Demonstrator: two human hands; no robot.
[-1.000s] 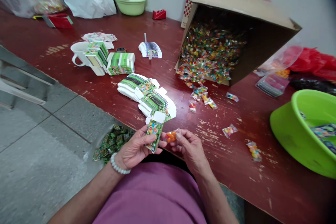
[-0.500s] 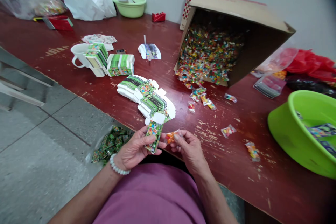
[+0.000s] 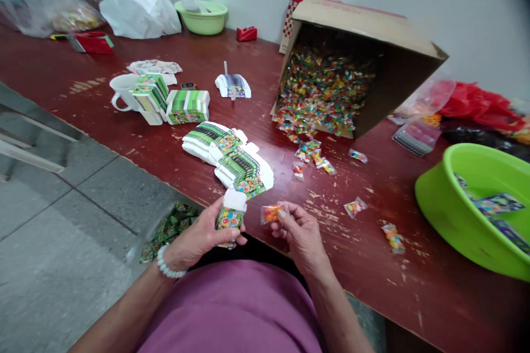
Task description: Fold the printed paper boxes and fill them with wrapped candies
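My left hand (image 3: 202, 237) grips a small green printed candy box (image 3: 230, 217), its white top flap standing up. A clear candy packet (image 3: 270, 213) with orange and red sweets is pinched between the thumb and fingers of my right hand (image 3: 300, 231), a short gap to the right of the box. Just beyond the hands lies a fanned stack of flat green cartons (image 3: 238, 164). Further right, several candy packets (image 3: 321, 162) are scattered on the red table (image 3: 331, 253).
A large cardboard box (image 3: 397, 88) on its side spills candy packets. A green basin (image 3: 455, 226) stands at the right. A white mug (image 3: 121, 94) and bundled cartons (image 3: 188, 107) are at the left. Below the table edge sits a bag of filled green boxes (image 3: 165, 231).
The candy box and the packet have moved apart, the box going left and tilting in my left hand. The camera view has shifted slightly.
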